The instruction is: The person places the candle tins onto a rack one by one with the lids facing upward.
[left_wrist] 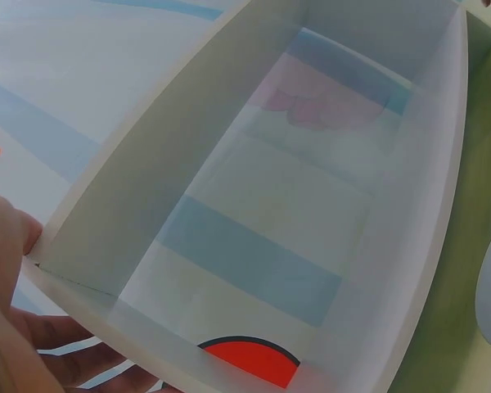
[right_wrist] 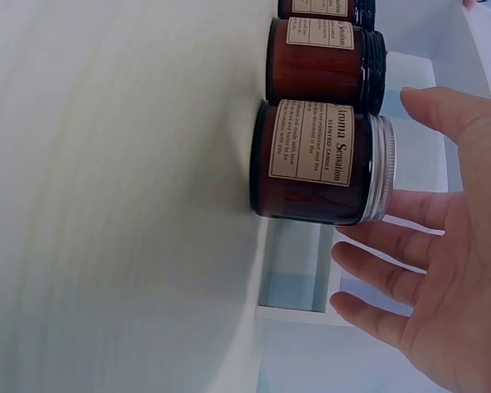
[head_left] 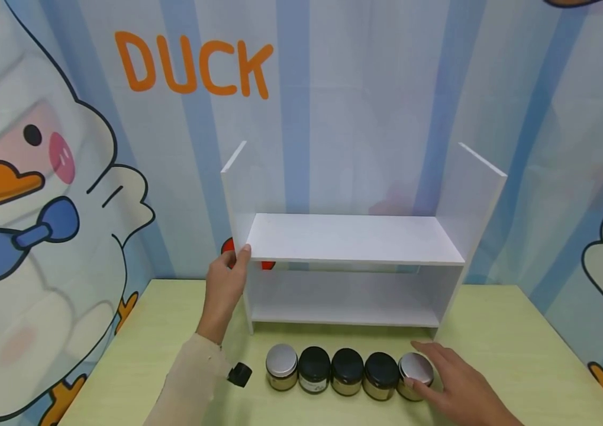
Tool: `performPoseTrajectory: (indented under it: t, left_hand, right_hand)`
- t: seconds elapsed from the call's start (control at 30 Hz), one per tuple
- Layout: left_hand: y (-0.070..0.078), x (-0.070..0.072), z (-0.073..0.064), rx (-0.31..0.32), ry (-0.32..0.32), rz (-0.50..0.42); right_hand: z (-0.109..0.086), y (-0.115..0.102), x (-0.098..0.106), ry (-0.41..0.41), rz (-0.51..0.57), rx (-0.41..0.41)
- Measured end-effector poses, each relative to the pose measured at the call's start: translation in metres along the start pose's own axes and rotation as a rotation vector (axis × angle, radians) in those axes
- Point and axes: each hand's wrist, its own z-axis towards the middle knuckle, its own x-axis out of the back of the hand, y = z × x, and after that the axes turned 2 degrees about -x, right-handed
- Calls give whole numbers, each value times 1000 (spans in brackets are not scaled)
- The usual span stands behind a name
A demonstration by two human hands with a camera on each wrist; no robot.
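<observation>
White shelf (head_left: 354, 238): left hand (head_left: 225, 284) grips its left panel (head_left: 239, 204) | before its right end: right hand (head_left: 455, 381) spread, ungripping, at silver-lidded jar (head_left: 415, 368) | off-centre grasp could jostle black-lidded neighbour (head_left: 381, 376)

The pale-green table (head_left: 503, 343) bears a white shelf (head_left: 354, 238) and five jars (head_left: 347, 368).

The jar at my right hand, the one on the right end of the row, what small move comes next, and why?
I'd probably close the right hand gently around that jar: the hand is spread open beside its silver lid, not yet gripping, while the left hand holds the shelf's side.
</observation>
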Motion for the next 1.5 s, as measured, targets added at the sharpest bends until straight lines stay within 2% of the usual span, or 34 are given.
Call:
performPoseTrajectory:
  t: [0.2,0.37,0.6,0.83,1.27,1.5]
  left_hand:
    - [-2,-1,0,-2,3,15]
    - [-3,-1,0,-6,0,12]
    - [-2,-1,0,1,-8,7]
    - [-1,0,-1,7,-5,15]
    - [-1,0,-1,18,-11,1]
    - [-2,1,-1,-8,-4,7]
  right_hand:
    - [3,2,-4,-75,52,-26]
    - [6,7,-6,-109,159,1]
    - [8,14,-13,-114,270,16]
    - [8,16,-13,-142,384,-24]
    - [11,24,-20,-143,500,-45]
    - [10,26,-22,-136,542,-8]
